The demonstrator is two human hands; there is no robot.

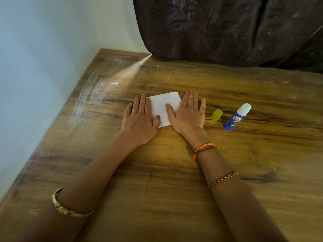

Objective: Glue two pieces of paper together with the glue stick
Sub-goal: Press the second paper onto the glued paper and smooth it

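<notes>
I am pressing both palms flat on the white paper [164, 106], which is lying on the wooden table [157, 172] between my hands. My left hand [139, 119] is lying spread, fingers straight and pointing away from me, covering the paper's left edge, with the thumb resting on its near corner; it is gripping nothing. My right hand [187, 113] is lying just as flat over the right edge, thumb angled inward onto the sheet, fingers loose and extended, also clasping nothing. Both forearms are stretching forward and converging toward the paper. I cannot tell whether one sheet or two are lying there. The uncapped glue stick [236, 117] is standing to my right, its yellow cap [216, 114] lying between it and my right hand.
</notes>
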